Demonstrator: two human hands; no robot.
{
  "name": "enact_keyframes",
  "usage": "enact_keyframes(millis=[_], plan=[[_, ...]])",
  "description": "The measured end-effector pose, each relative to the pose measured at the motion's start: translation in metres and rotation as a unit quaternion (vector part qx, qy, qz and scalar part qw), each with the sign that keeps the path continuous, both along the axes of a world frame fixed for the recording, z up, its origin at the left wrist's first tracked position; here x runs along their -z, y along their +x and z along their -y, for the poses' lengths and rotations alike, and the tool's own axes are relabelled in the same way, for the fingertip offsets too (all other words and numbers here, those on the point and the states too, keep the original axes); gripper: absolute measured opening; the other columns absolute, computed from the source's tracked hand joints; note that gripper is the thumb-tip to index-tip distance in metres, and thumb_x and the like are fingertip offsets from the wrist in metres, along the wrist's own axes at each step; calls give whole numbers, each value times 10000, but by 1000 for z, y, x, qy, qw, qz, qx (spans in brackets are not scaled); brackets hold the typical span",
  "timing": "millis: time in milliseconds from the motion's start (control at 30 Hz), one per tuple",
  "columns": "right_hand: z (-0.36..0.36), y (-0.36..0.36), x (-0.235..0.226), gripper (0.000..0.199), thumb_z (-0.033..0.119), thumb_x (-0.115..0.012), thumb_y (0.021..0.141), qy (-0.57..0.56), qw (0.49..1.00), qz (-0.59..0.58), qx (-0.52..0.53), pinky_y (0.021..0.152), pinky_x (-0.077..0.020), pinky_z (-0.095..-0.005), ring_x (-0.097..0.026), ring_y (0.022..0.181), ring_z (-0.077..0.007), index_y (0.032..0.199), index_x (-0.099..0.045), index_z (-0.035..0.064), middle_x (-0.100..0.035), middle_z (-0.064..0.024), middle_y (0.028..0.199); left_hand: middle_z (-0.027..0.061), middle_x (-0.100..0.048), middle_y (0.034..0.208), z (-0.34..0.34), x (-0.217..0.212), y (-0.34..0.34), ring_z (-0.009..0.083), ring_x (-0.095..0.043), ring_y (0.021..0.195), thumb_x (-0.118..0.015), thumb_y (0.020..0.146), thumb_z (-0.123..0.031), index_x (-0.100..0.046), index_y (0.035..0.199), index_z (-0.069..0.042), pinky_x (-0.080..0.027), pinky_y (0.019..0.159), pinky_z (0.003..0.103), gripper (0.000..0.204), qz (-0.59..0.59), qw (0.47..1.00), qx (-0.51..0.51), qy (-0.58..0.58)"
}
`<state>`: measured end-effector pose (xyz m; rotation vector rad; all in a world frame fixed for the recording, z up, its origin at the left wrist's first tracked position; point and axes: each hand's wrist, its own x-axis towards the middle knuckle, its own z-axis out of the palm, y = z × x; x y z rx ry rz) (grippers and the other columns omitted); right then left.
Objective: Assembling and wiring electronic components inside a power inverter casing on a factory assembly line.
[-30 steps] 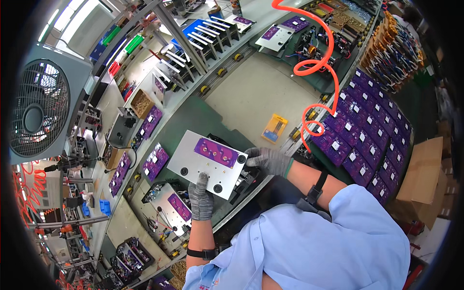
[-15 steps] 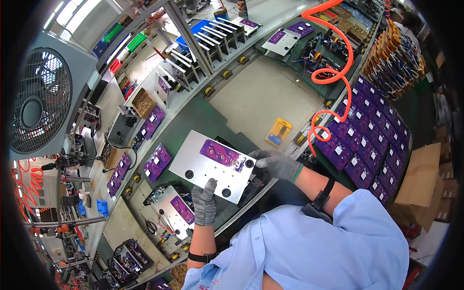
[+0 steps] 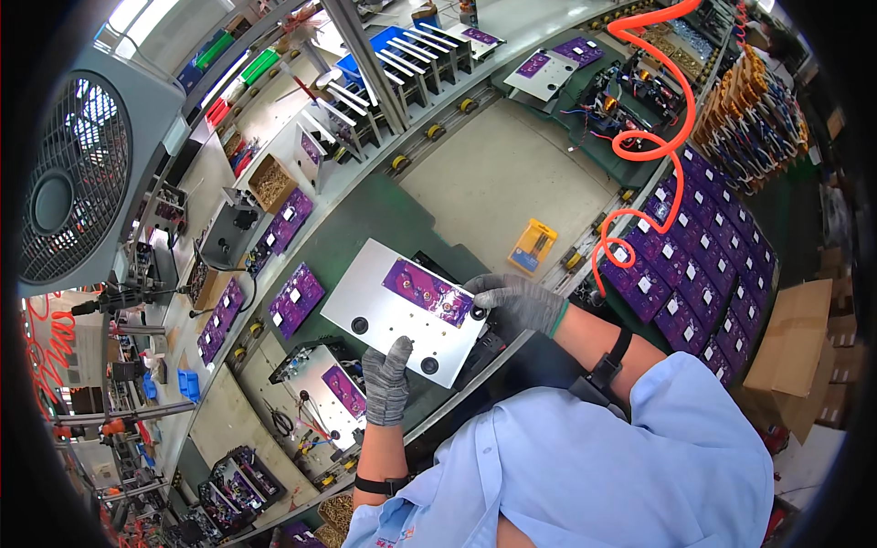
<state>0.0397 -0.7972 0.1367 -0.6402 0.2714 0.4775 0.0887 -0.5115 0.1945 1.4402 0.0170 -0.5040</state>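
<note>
at the far left a big grey fan (image 3: pixel 55 201) stands, and less of it shows than a second ago, since the whole view has swung a bit. next to the right, a purple board (image 3: pixel 297 300) lies flat on the green mat (image 3: pixel 365 212). nearer, a second silver plate (image 3: pixel 320 373) with a purple strip lies by some wires. then comes the left hand (image 3: pixel 386 388), in a grey glove. its thumb presses on top of the near edge of a silver plate (image 3: pixel 365 294); its other fingers are mostly hidden, so i cannot tell how they lie. this plate is tilted over the mat between the two hands, with a purple panel (image 3: pixel 425 290) and black round feet on it. it looks a little bigger and sits a little more to the right than a second ago. the right hand (image 3: pixel 523 306), in a grey glove too, pinches the plate's right corner, and its fingers now cover part of the black foot there, which showed whole before. farther off, a yellow pack (image 3: pixel 533 247) lies on the pale board. at the right, an orange curly hose (image 3: pixel 644 144) hangs, farther right than before, near rows of purple boards (image 3: pixel 699 265).
</note>
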Motion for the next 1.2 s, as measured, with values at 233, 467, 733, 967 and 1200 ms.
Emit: enact_keyframes(millis=[233, 467, 733, 967, 1200], plan=[[-5, 5, 11, 495, 262, -793, 832, -16, 1000, 23, -11, 820, -589, -381, -670, 948, -173, 1272, -625, 110, -682, -44, 1040, 63, -677, 1139, 1, 5, -2, 167, -624, 1037, -795, 870, -262, -625, 1261, 1, -488, 938, 345, 502, -15, 999, -18, -45], [-2, 10, 6, 552, 279, -754, 852, -85, 992, 63, -74, 891, -553, -393, -651, 1008, -178, 1335, -594, 66, -673, -65, 1076, 68, -670, 1157, -10, 8, 6, 173, -627, 1048, -818, 846, -264, -606, 1284, 3, -493, 943, 346, 555, -25, 999, -9, -36], [-7, 10, -23, 621, 327, -792, 839, -66, 995, 47, -52, 977, -495, -349, -620, 1088, -167, 1337, -571, 28, -662, -68, 1152, 63, -690, 1114, -6, 1, 7, 159, -634, 1014, -797, 877, -276, -627, 1255, -3, -498, 921, 340, 496, -6, 1000, 25, -6], [-19, 19, -38, 685, 144, -863, 788, -260, 950, 107, -133, 1049, -459, -333, -580, 1186, -172, 1349, -499, -7, -634, -86, 1244, 60, -711, 1046, -15, -22, 26, 145, -652, 953, -772, 897, -230, -664, 1183, -15, -522, 860, 323, 374, 32, 993, 107, 48], [-16, 28, -41, 725, 126, -807, 819, -179, 961, 156, -144, 1026, -466, -334, -554, 1178, -158, 1414, -428, -42, -610, -83, 1245, 52, -714, 1004, -33, -48, 58, 150, -669, 938, -811, 840, -230, -676, 1141, -27, -541, 853, 324, 388, -2, 978, 206, 17]])
